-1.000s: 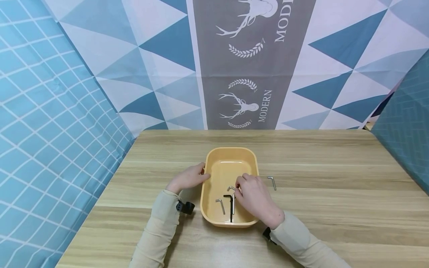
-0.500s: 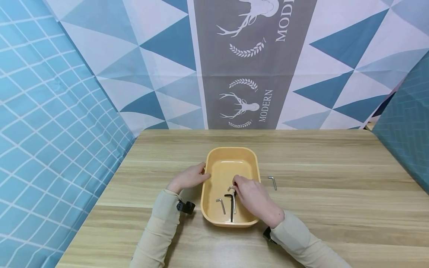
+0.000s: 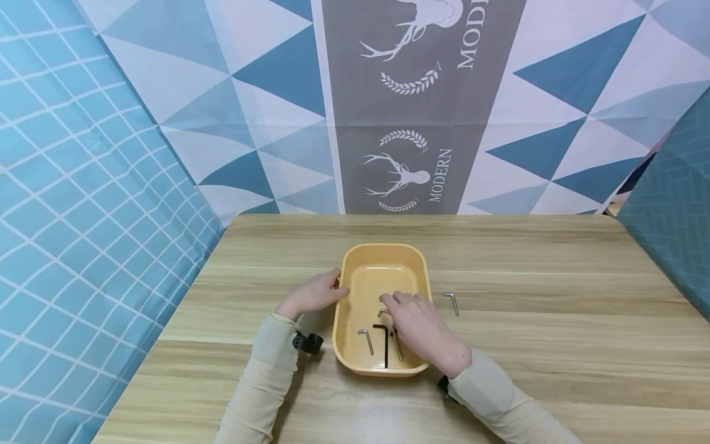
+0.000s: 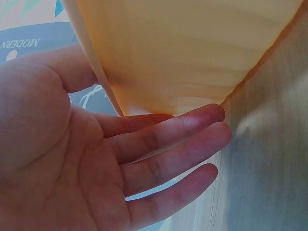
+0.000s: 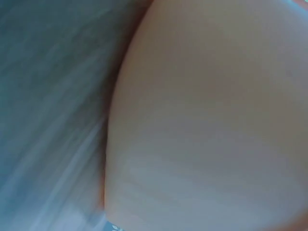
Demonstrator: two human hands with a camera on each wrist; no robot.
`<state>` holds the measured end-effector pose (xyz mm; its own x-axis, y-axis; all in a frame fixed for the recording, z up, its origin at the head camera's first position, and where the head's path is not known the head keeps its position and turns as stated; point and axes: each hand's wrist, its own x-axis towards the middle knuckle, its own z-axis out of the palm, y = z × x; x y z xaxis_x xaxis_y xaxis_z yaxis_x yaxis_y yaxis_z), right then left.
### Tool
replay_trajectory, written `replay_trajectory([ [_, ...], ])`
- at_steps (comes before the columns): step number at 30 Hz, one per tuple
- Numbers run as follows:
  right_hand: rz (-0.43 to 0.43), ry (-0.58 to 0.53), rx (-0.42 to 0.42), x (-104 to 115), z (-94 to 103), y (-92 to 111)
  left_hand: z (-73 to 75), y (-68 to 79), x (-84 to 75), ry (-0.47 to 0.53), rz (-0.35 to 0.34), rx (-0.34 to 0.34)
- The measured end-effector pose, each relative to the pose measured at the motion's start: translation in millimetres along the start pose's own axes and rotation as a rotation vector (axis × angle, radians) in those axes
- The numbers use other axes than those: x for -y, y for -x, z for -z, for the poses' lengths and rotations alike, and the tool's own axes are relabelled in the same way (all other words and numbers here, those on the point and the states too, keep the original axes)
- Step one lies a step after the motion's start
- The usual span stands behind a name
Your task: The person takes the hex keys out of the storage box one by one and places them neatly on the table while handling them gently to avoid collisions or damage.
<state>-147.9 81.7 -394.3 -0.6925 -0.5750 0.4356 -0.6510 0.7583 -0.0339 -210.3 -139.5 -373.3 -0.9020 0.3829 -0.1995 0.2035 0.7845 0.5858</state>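
Note:
A yellow-orange plastic tray [image 3: 379, 251] holds several L-shaped hex keys. My left hand [image 3: 313, 293] grips its left wall, thumb over the rim and fingers along the outside; in the left wrist view that hand [image 4: 110, 139] shows its fingers fairly straight beside the wall. My right hand [image 3: 417, 324] reaches into the tray from the right, fingertips down by a short silver hex key [image 3: 383, 312]. Partly under its palm side lies a longer silver hex key [image 3: 397, 346], slanted. I cannot tell whether the fingers pinch one. A black hex key [image 3: 386, 348] and another silver hex key [image 3: 367, 341] lie to the left.
One silver hex key [image 3: 453, 303] lies on the wooden table [image 3: 527, 345], right of the tray. Patterned cloth [image 3: 277, 111] hangs behind the table and at both sides. The right wrist view shows mostly the tray's wall [image 5: 202, 120] close up.
My right hand's fingers have shifted among the hex keys. The longer silver one has swung from near upright to slanted, its lower end to the right. The left hand stays put.

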Motion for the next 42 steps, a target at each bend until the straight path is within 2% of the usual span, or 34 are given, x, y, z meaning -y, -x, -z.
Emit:
replay_trajectory([
  [6,0.006,0.052,-0.030,-1.8,4.0,-1.5,0.8,0.2,-1.2,-0.002,-0.002,-0.001],
  [12,-0.039,-0.015,-0.122,-8.3,14.8,-6.0,0.8,0.3,-0.9,-0.008,-0.009,-0.007],
  [18,-0.154,-0.150,-0.234,-21.9,30.7,-8.7,0.3,1.0,-1.8,-0.002,0.004,-0.007],
  [25,-0.292,-0.130,-0.341,-42.9,46.2,-5.3,0.0,1.2,-2.2,-0.005,0.008,-0.008],
  [33,-0.456,-0.077,-0.337,-62.9,61.8,1.7,0.3,1.0,-1.8,-0.007,-0.004,-0.008],
  [38,-0.500,-0.036,-0.288,-72.4,66.7,6.2,0.2,0.7,-1.1,0.000,-0.001,-0.003],
  [42,-0.539,-0.021,-0.218,-79.2,67.9,9.6,0.0,0.3,-1.0,0.000,-0.010,-0.002],
])
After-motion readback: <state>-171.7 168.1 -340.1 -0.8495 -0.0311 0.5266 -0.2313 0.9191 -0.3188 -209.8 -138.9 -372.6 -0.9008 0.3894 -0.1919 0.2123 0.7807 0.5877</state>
